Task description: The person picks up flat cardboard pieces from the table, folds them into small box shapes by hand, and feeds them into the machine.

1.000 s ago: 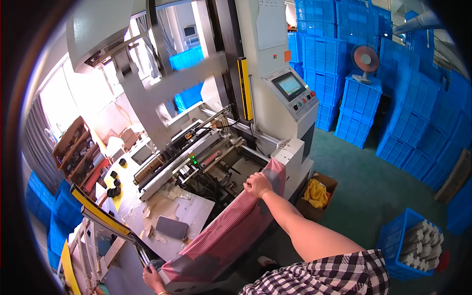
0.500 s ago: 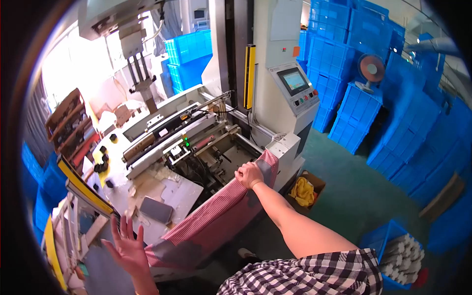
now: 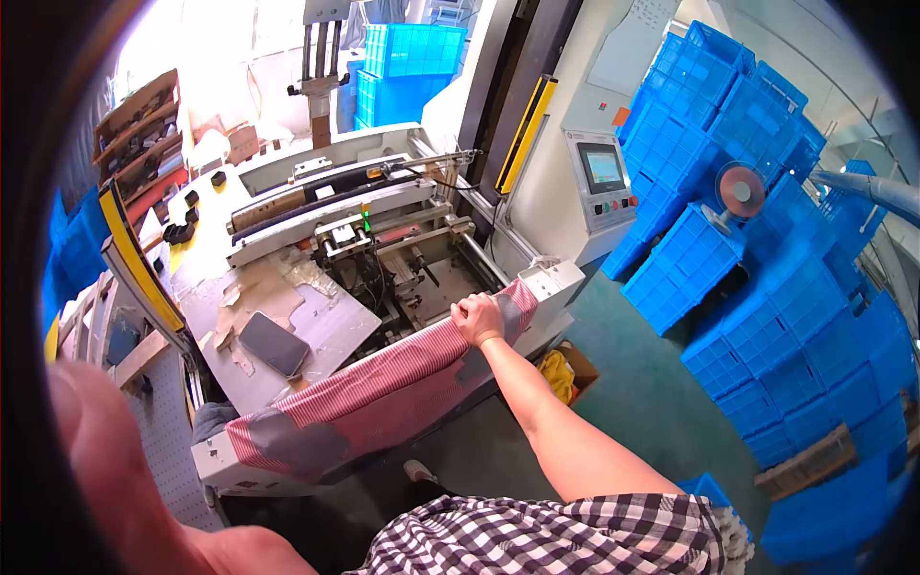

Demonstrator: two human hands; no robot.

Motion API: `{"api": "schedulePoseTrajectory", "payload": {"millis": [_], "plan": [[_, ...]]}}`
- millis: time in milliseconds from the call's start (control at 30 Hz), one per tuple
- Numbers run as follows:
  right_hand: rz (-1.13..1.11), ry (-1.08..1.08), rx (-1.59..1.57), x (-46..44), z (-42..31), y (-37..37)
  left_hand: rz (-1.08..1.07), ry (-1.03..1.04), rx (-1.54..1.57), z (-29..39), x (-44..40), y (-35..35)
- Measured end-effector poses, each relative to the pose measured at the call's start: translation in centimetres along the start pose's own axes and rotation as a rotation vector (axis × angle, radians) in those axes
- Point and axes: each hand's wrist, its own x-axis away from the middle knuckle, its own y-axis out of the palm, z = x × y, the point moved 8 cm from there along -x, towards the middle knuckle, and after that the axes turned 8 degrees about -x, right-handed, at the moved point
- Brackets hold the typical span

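My right hand (image 3: 477, 319) is closed over the top edge of a red-and-white striped cloth (image 3: 383, 379), its fingers curled. The cloth drapes along the front rail of a machine and has grey patches. My left hand (image 3: 91, 441) is raised close to the camera at the lower left, large and blurred. Its fingers run into the dark rim of the view, so whether they are open or closed is hidden. On the machine's bed (image 3: 335, 331), beyond the cloth, lies a dark flat rectangular object (image 3: 274, 344) resembling a phone.
A control panel (image 3: 602, 177) with a screen and buttons stands at the right. Yellow-edged uprights (image 3: 144, 264) flank the machine. Stacked blue crates (image 3: 786, 335) and a fan (image 3: 740, 192) are farther right. A box with yellow cloth (image 3: 556, 374) sits on the floor.
My left hand, spread open near the cloth's left end before, has come up toward the camera. My right hand stays on the cloth. The view has shifted and turned.
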Motion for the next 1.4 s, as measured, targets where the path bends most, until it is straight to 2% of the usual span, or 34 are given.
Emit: {"api": "schedulePoseTrajectory", "payload": {"millis": [1400], "plan": [[0.036,-0.010,-0.030,0.0,-0.5,-0.5,-0.070,0.084,0.044,0.0,-2.1,2.8]]}}
